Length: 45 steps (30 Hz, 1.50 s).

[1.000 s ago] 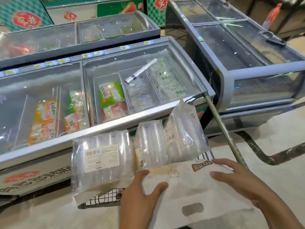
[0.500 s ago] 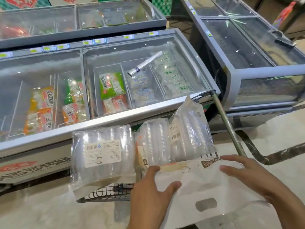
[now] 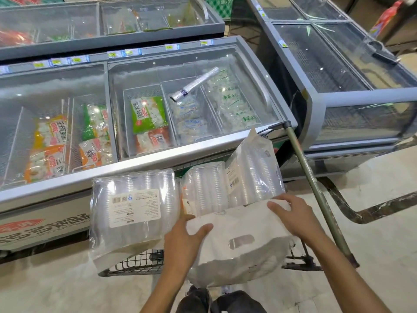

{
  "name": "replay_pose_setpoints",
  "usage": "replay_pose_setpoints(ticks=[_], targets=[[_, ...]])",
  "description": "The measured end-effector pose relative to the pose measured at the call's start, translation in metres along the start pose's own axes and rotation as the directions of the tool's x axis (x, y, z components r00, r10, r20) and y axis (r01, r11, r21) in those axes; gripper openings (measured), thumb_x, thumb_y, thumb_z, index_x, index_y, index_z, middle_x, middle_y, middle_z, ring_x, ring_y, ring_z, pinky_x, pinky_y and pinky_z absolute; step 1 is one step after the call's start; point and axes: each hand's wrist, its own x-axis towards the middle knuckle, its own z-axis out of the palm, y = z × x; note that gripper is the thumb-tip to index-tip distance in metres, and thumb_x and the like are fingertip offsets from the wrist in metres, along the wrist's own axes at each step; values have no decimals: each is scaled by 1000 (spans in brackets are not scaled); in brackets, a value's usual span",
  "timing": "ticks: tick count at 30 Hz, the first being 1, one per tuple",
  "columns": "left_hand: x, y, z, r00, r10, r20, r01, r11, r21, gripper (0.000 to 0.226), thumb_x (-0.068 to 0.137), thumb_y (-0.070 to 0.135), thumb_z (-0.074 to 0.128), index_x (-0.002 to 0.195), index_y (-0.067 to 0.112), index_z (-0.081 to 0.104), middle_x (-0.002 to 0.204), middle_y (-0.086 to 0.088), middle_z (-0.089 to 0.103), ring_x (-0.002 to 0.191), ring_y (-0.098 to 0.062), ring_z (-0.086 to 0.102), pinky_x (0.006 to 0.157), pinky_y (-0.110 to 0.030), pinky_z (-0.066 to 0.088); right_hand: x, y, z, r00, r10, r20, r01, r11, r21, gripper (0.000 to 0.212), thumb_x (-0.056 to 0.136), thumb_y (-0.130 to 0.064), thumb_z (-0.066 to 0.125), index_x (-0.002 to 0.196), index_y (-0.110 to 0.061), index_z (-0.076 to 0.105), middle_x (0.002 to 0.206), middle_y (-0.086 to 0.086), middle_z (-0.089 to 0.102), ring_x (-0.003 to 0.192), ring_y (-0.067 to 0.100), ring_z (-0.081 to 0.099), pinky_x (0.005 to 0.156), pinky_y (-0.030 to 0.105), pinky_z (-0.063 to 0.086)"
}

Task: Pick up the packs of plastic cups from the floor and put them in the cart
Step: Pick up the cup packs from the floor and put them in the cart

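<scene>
Nearest, both hands rest on a white-wrapped pack of cups [image 3: 239,242] lying across the near end of the wire cart [image 3: 135,264]. Left hand [image 3: 184,239] grips its left end, thumb over the top edge, fingers wrapped around the side; right hand [image 3: 295,216] holds the far right corner, fingers curved over the wrapper. Pack has a die-cut handle slot [image 3: 241,241] on top, probably the surest single-hand hold. Judged light and bulky; film looks slick and crinkly, cups inside thin and likely to crush if squeezed, so support from both ends seems wise. Just beyond, a clear pack of stacked cups [image 3: 205,188] and a taller bagged pack [image 3: 257,172] stand upright, touching it. Left of these, a labelled clear pack [image 3: 133,211] overhangs the cart's left edge. Cart handle bar [image 3: 316,188] runs along the right. Farther off, a glass-topped chest freezer [image 3: 279,105] holds frozen food bags.
</scene>
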Motion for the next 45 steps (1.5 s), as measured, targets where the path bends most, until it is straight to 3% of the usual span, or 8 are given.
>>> replay_pose_setpoints(ticks=[3, 8, 13, 18, 22, 29, 38, 45], targets=[[1, -7, 1, 1000, 22, -12, -22, 998, -52, 72, 72, 67, 80, 132, 33, 60, 128, 8, 68, 111, -16, 63, 88, -28, 46, -1, 4, 4, 998, -25, -51, 27, 999, 28, 15, 93, -46, 68, 104, -36, 69, 106, -8, 68, 105, 19, 62, 87, 36, 47], [-9, -10, 4, 998, 55, -15, -57, 989, -140, 87, 63, 72, 84, 139, 42, 51, 136, 12, 61, 126, -18, 58, 98, -34, 48, -7, 11, 2, 990, -65, -121, 76, 993, 89, 18, 96, -38, 66, 114, -34, 69, 114, -10, 67, 114, 15, 58, 95, 36, 46], [-2, -15, 5, 991, 128, -46, -132, 984, -117, 77, 70, 59, 87, 136, 40, 51, 123, 20, 60, 114, -9, 57, 95, -28, 46, -20, 9, 7, 982, -116, -151, 134, 984, 116, 18, 98, -32, 65, 115, -36, 65, 109, -17, 65, 110, 13, 58, 89, 32, 45], [27, -59, 46, 997, 67, 32, -67, 998, -1, 74, 76, 55, 85, 137, 34, 49, 132, 10, 64, 119, -17, 62, 101, -40, 53, -18, 42, 61, 992, -110, -66, 109, 994, -27, 45, 90, -38, 76, 128, -33, 52, 119, -11, 57, 107, 13, 56, 88, 29, 45], [51, -112, 72, 996, 15, 94, -23, 996, 86, 73, 81, 51, 82, 141, 30, 45, 140, 7, 57, 129, -20, 54, 99, -30, 43, -16, 92, 129, 998, -49, 39, 54, 987, -153, 56, 90, -40, 75, 135, -24, 46, 123, -1, 54, 111, 22, 58, 85, 30, 46], [71, -133, 69, 990, -9, 143, -24, 973, 228, 79, 85, 61, 72, 150, 36, 35, 142, -3, 48, 127, -25, 54, 99, -39, 51, -11, 97, 157, 999, -32, -8, 29, 975, -221, 60, 93, -51, 66, 142, -26, 44, 131, 10, 50, 108, 27, 61, 85, 38, 54], [9, -141, 54, 989, 19, -146, 25, 954, 299, 91, 82, 82, 53, 159, 40, 28, 160, -6, 31, 145, -25, 36, 110, -42, 46, -36, 99, 139, 956, -276, -97, 226, 908, -351, 62, 88, -56, 65, 139, -21, 58, 141, 12, 47, 127, 32, 50, 106, 51, 46], [-57, -143, 19, 866, 117, -487, 87, 922, 376, 79, 84, 79, 54, 145, 30, 51, 149, -8, 48, 134, -30, 47, 103, -46, 50, -54, 52, 142, 800, -598, 40, 578, 752, -318, 59, 92, -59, 52, 135, -19, 61, 139, 15, 49, 130, 34, 43, 110, 53, 40]])
